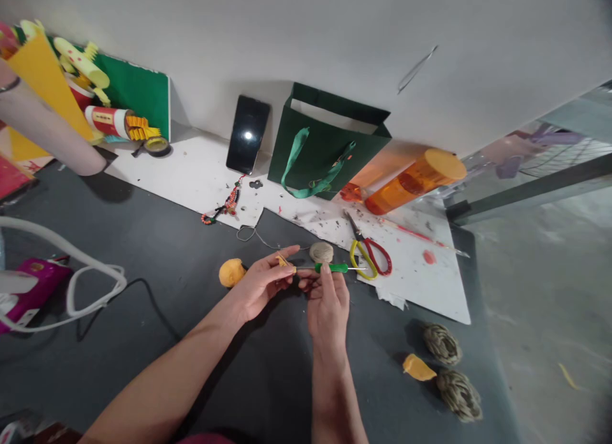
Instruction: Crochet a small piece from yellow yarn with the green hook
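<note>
Yellow ball [232,273], one: on the tabletop [268,380], just beside the left hand [262,283]. Left hand: thumb and fingers pinching a small yellow piece [282,261], index finger extended. Green-handled tool [332,268], one: spanning both hands, left tip at the yellow piece. Beige ball [321,252], one: beyond the tool, toward the back edge. Right hand [327,300]: fingers curled, thumb pressing the green handle. Grey-green bundles [442,344], two: near the right edge.

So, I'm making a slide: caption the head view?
Right hand holds a green-handled tool; left hand pinches a yellow piece.
</note>
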### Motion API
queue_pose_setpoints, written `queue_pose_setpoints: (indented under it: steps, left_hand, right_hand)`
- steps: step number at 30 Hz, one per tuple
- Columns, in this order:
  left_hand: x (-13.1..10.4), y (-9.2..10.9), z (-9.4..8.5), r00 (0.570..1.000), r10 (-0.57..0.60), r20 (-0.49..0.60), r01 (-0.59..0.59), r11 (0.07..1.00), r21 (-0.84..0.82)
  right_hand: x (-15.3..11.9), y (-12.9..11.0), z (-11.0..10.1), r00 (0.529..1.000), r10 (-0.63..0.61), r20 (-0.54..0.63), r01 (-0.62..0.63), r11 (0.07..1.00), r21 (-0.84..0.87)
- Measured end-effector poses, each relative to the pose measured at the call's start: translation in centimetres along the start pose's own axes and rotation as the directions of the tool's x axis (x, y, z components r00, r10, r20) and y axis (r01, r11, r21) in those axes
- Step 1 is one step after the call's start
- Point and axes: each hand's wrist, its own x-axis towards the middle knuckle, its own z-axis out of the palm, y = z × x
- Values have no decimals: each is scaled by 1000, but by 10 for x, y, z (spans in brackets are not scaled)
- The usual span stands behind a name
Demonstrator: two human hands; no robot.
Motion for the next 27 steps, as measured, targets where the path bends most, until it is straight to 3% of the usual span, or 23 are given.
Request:
queue_pose_setpoints:
  steps: [6, 27]
  left_hand:
    - [0, 0, 1, 998, -47, -40, 45, 998, -31]
    - [-1, 0, 1, 999, -30, -36, 28, 998, -47]
  right_hand:
    - [1, 1, 0, 997, 73, -4, -72, 995, 75]
    - [-1, -3, 3, 999, 30, -38, -24, 991, 132]
